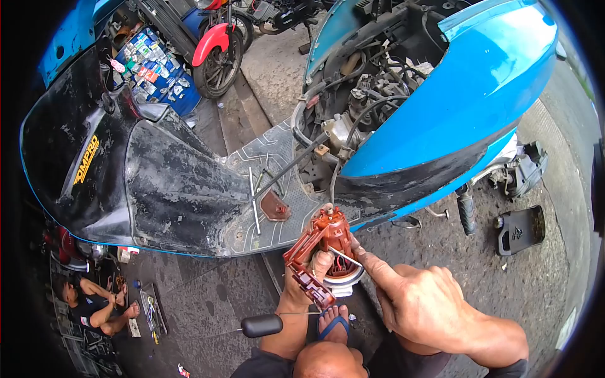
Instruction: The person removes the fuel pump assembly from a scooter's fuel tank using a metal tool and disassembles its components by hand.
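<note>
My left hand (301, 286) is wrapped round a reddish-brown plastic fuel pump (331, 230), its thumb on the front of the body. A thin wire rod runs from the pump to a black float (261, 326) over my left forearm. On the pump's right side rests the outstretched index finger of my right hand (425, 302); that hand's other fingers are partly bent, with nothing visible in them. Just beyond the pump, on the scooter's footboard (242, 220), lie a flat brown piece (275, 206) and a thin metal rod (254, 200).
The blue scooter body panel (454, 120) stands beside an exposed engine (356, 116). A black tray (521, 230) with small parts sits on the ground at right. Another person (101, 305) sits at lower left near a tool tray (152, 309). A red-fendered motorcycle (217, 50) is behind.
</note>
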Demonstrator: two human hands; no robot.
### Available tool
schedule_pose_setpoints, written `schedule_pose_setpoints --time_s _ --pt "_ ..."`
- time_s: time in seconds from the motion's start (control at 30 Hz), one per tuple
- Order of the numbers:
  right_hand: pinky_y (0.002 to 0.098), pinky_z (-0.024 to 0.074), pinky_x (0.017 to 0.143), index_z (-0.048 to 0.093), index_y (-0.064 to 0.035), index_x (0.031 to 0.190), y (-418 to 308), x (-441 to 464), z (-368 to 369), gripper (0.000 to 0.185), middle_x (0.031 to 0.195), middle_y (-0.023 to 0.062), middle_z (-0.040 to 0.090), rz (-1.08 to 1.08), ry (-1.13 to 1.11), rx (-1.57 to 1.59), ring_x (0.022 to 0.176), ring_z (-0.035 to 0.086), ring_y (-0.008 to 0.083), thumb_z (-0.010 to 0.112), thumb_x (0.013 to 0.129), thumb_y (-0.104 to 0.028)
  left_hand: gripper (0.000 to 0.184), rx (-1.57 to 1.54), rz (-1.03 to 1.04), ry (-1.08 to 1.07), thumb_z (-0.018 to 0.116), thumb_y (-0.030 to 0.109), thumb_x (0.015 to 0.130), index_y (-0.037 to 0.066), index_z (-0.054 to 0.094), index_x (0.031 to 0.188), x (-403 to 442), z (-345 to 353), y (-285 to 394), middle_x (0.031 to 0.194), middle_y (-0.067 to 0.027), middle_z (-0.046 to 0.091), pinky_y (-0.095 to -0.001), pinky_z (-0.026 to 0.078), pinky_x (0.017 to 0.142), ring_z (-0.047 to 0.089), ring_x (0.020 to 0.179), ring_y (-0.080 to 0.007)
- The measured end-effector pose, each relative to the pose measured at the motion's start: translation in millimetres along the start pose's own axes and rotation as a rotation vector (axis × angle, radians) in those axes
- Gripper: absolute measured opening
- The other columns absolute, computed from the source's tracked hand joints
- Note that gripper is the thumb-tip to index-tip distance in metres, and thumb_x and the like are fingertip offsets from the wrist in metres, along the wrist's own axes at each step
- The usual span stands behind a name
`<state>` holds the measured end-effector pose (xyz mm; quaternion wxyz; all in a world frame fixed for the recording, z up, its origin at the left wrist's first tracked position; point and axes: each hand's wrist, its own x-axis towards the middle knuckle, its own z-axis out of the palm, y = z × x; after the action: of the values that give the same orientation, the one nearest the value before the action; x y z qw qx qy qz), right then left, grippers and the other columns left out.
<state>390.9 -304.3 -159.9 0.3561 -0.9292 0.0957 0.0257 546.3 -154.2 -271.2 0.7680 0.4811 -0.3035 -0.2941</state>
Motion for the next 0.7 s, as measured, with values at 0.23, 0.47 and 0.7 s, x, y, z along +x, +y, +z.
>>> schedule_pose_setpoints --time_s 0.23,0.47,0.7 --pt "0.0466 0.0552 0.059 0.056 -0.0046 0.140 -1.1 -8.2 30.6 0.050 0.078 0.0210 0.069 0.020 0.175 0.114 0.066 0.068 0.0415 0.063 0.090 -0.007 0.076 -0.141 0.005 0.027 0.061 0.041 0.099 -0.001 0.029 0.154 4.9 -15.3 6.3 0.103 -0.0252 0.065 -0.0476 0.058 0.079 0.071 0.088 -0.0380" --pt "0.0449 0.0560 0.062 0.058 -0.0012 0.136 6.1 5.7 36.3 0.044 0.082 0.0224 0.070 -0.043 0.156 0.336 0.072 0.070 0.0419 0.061 0.092 -0.004 0.084 -0.418 -0.045 -0.006 0.064 0.042 0.097 0.002 0.021 0.157 1.0 -24.4 0.7 0.106 -0.0260 0.064 -0.0539 0.054 0.088 0.068 0.096 -0.0423" --pt "0.0474 0.0549 0.055 0.060 -0.0047 0.128 2.2 12.3 40.7 0.036 0.080 0.0183 0.070 -0.080 0.204 0.196 0.066 0.069 0.0401 0.063 0.092 -0.009 0.082 -0.358 -0.037 0.024 0.064 0.040 0.097 0.000 0.023 0.155 0.9 -18.6 8.4 0.105 -0.0258 0.064 -0.0507 0.058 0.085 0.070 0.094 -0.0409"
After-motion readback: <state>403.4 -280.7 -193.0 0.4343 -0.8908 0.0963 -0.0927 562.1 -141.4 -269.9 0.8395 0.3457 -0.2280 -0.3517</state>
